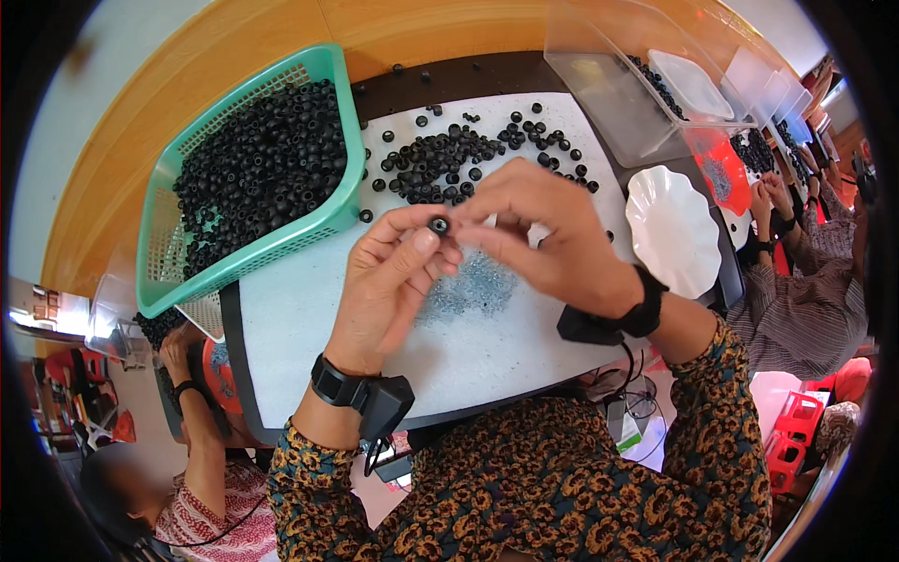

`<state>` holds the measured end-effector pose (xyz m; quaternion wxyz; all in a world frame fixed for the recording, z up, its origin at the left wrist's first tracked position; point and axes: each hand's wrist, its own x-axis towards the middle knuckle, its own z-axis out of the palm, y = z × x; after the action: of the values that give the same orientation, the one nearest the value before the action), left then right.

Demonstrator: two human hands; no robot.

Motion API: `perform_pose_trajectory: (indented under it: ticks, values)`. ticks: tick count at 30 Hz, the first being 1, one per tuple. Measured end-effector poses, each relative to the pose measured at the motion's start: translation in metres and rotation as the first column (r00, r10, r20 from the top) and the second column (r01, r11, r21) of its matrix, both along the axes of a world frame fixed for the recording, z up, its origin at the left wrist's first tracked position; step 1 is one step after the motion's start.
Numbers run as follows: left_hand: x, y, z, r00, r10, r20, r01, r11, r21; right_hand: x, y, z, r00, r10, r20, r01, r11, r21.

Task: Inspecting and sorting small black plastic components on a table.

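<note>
My left hand (375,281) pinches a small round black bead-like piece (439,225) between thumb and forefinger, its hollow end facing up. Close beside it, my right hand (552,234) has its fingers bent together near the piece; whatever its fingertips hold is too small or hidden to name. Under the hands, a heap of tiny clear bluish bits (478,286) lies on a white foam-like sheet (309,347). Beyond my fingers, a loose pile of similar black pieces (435,159) spreads over the sheet.
A green basket (342,201) full of black pieces stands at left. To the right are a white scalloped dish (670,229) and a clear plastic bin (599,103). One co-worker's arm (201,421) shows at lower left; other people (805,300) sit along the right with a red tray (726,169).
</note>
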<state>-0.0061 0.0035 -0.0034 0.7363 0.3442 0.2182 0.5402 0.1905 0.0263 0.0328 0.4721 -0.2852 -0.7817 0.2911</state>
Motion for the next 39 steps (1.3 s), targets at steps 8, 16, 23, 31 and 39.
perform_pose_trajectory:
  ticks: [8, 16, 23, 31, 39]
  values:
    - [-0.008, 0.006, -0.002, 0.981, 0.051, 0.188, -0.038, 0.997, -0.073, 0.049, 0.03, 0.01, 0.958, -0.144, 0.249, 0.203, 0.952, -0.228]
    - [-0.005, 0.004, 0.0, 0.993, 0.059, 0.104, -0.048, 0.993, -0.105, 0.058, 0.044, -0.023, 0.818, -0.193, 0.542, 0.244, 0.97, -0.022]
    - [-0.005, 0.005, 0.0, 0.993, 0.033, 0.114, -0.019, 0.992, -0.122, 0.036, 0.041, -0.033, 0.663, -0.264, 0.701, 0.218, 0.963, 0.157]
    - [-0.005, 0.004, -0.002, 0.992, -0.015, 0.128, 0.033, 0.99, -0.139, 0.026, 0.029, -0.011, 0.971, 0.003, 0.241, 0.055, 0.971, -0.234]
    - [-0.004, 0.004, 0.0, 0.997, -0.05, 0.05, 0.054, 0.995, -0.082, 0.006, 0.008, 0.01, 0.949, 0.185, -0.254, -0.308, 0.703, -0.641]
